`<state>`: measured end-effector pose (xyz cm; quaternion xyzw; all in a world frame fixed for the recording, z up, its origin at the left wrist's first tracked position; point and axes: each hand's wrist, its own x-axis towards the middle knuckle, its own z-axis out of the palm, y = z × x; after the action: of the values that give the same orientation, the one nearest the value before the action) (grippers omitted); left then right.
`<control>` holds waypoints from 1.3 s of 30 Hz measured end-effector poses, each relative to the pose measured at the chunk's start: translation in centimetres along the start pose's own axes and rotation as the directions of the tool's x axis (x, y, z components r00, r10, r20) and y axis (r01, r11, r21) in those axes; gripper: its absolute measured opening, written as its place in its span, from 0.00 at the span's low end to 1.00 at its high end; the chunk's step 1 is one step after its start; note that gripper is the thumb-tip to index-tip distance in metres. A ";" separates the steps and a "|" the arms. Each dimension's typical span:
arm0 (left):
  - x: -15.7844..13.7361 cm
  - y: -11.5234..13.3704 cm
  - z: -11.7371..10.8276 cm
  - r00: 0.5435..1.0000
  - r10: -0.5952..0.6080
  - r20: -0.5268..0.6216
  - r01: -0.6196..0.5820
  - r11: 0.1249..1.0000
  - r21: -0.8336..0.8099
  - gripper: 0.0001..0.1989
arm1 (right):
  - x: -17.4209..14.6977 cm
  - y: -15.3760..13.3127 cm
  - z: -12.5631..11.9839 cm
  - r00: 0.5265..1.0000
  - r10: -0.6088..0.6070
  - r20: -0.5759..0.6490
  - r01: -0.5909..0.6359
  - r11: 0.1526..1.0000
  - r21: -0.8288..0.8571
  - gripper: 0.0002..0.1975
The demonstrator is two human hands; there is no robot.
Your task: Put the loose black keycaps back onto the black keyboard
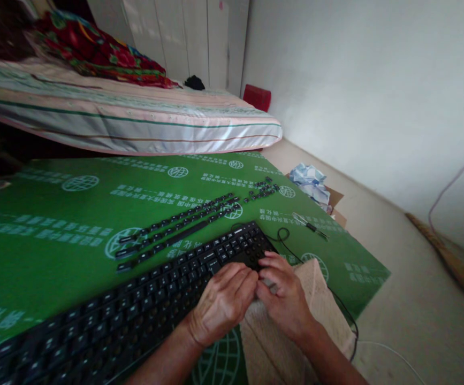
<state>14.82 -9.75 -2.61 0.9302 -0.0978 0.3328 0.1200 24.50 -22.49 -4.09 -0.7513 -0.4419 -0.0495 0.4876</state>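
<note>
A long black keyboard [119,310] lies slantwise on the green board, some of its key places bare. Over its right end, my left hand [232,294] is closed, its fingertips pressed together and touching my right hand [283,294]. What those fingertips hold is hidden. My right hand is bent in a pinch, with a fold of a beige cloth [316,283] between thumb and fingers. The cloth hangs below both hands at the near edge. Behind the keyboard, loose black keycaps [175,230] lie in several rows, and a smaller group of keycaps [264,188] sits farther right.
The green board [71,214] carries pale printing. Thin tools [311,226] lie near its right edge, by the keyboard's black cable [291,251]. A bed [135,123] stands behind. On the floor at right are a box with crumpled packaging [310,182] and a broom [444,256].
</note>
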 end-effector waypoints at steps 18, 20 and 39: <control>-0.3 -1.3 1.1 0.996 -0.074 -0.058 0.076 0.996 0.042 0.05 | 0.6 0.3 0.1 0.993 -0.006 0.119 0.009 1.000 -0.023 0.12; -0.2 -1.3 1.1 0.997 -0.051 -0.054 0.054 0.997 0.052 0.04 | 0.8 0.4 0.1 0.991 0.000 0.131 0.005 0.999 -0.038 0.11; -0.4 -2.3 1.5 0.999 -0.002 -0.034 0.003 0.999 0.041 0.06 | 2.1 0.4 0.1 0.959 0.086 0.269 -0.073 0.996 -0.059 0.06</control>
<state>16.02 -7.97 -4.32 0.9268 -0.0876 0.3504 0.1032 25.99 -21.12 -3.34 -0.7799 -0.4726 0.0628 0.4055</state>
